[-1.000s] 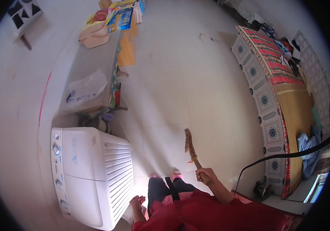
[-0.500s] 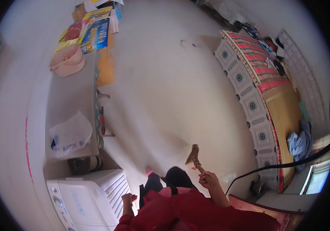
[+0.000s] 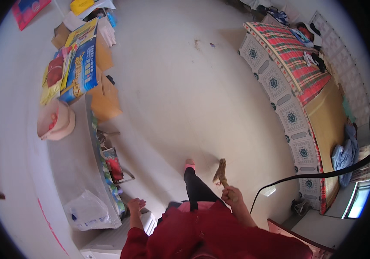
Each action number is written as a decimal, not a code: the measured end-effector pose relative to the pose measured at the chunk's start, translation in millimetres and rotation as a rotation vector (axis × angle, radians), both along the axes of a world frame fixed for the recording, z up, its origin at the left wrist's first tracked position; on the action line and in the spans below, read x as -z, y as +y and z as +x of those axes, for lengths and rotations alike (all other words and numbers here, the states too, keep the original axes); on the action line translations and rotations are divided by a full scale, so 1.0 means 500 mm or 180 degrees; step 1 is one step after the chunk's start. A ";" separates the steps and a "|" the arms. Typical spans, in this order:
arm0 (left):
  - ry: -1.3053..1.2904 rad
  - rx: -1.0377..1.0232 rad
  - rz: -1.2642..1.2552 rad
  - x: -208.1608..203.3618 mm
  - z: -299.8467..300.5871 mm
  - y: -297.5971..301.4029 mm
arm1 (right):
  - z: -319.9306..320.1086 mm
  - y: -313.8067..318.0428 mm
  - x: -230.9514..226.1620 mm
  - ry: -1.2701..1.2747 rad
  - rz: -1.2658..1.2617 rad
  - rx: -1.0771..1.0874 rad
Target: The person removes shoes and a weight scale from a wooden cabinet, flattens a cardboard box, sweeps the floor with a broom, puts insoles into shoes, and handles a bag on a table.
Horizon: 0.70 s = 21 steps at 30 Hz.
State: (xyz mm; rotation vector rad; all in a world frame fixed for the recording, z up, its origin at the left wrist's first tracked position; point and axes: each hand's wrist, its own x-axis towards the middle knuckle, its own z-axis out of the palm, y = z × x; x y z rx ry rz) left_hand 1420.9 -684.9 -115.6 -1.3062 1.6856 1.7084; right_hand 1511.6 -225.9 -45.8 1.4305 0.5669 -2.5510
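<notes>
My right hand (image 3: pixel 233 197) is closed around the handle of a short straw hand broom (image 3: pixel 220 173). The broom's bristle end points ahead, above the pale floor (image 3: pixel 163 108); whether it touches the floor I cannot tell. Nothing shows in my left hand (image 3: pixel 136 204), which hangs at my left side with fingers stretched out. The nearest thing to it is the table (image 3: pixel 70 159), where a crumpled clear plastic bag (image 3: pixel 89 211) lies at the near end. One of my feet, in a pink shoe (image 3: pixel 189 164), is forward on the floor.
On the left table stand a pink basket (image 3: pixel 62 123) and a blue and yellow box (image 3: pixel 81 64). A white washing machine (image 3: pixel 111 241) is at the lower left. Along the right runs a bed (image 3: pixel 323 125) with a patterned skirt. A black cable (image 3: pixel 305 176) arcs at right; dirt (image 3: pixel 197 44) lies far ahead.
I have stepped forward, so the table, basket and washing machine sit nearer or further back in view. My right hand keeps hold of the hand broom; my left hand has swung forward a little.
</notes>
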 end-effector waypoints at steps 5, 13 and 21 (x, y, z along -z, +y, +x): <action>-0.0301 -0.0035 0.0150 0.001 -0.086 0.094 | -0.242 0.073 -0.028 0.0230 -0.0372 0.0143; -0.0555 0.0615 0.0092 0.083 -0.292 0.165 | -0.577 0.128 -0.036 0.0008 0.0320 -0.0277; -0.0587 0.0217 0.0030 0.089 -0.672 0.223 | -0.805 0.181 -0.069 -0.0553 0.0721 -0.1093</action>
